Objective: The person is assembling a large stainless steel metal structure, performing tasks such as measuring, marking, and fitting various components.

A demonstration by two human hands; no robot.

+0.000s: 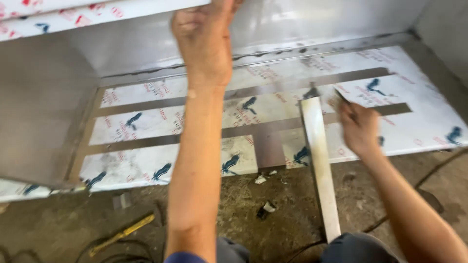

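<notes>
A large stainless steel box [146,122] lies open toward me, its inner floor covered with white printed protective film cut by bare metal strips. My left hand [204,39] reaches up and grips the upper edge of the box's top panel [97,14]. My right hand [358,129] is blurred, low over the filmed floor at the right, fingers curled around a small dark object I cannot identify. Just left of that hand, a long flat steel bar [319,160] lies from the box floor out toward my knees.
A dirty concrete floor [273,204] lies in front of the box with bits of torn film [265,207]. A yellow-handled tool [122,234] rests at lower left beside dark cables. Another cable [429,175] runs along the right.
</notes>
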